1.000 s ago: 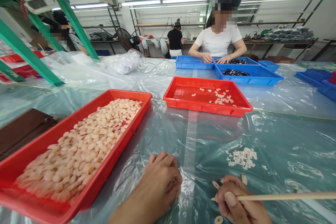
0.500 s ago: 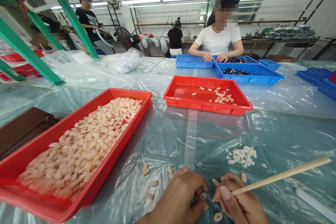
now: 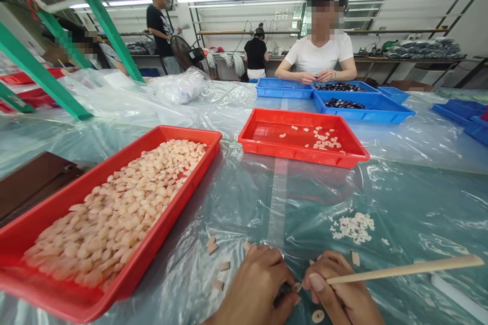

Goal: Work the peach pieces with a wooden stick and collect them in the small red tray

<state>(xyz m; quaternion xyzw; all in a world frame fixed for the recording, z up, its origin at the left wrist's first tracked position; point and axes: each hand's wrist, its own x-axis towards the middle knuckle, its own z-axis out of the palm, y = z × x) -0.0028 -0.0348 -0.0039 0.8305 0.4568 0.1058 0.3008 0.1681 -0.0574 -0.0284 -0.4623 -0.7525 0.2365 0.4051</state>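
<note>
At the bottom centre, my left hand is closed, pinching a small beige piece with a hole between thumb and fingertips. Something dark shows inside its curled fingers. My right hand grips a pale wooden stick that slants out to the right. Its fingertips almost meet the beige piece; whether they also hold a tiny part I cannot tell. Just below lies an oval beige piece with holes. Beyond my right hand is a pile of tiny white parts. Several flat beige pieces lie left of my left hand.
A long red tray full of pale pieces stands at left. Another red tray holds a few pieces ahead. Across the table, a co-worker works over blue trays. A white strip lies at right. Green posts rise at left.
My right hand has moved left to the piece in my left hand, and the stick lies flatter. A person in black at the back has shifted right. The co-worker's hands have come together.
</note>
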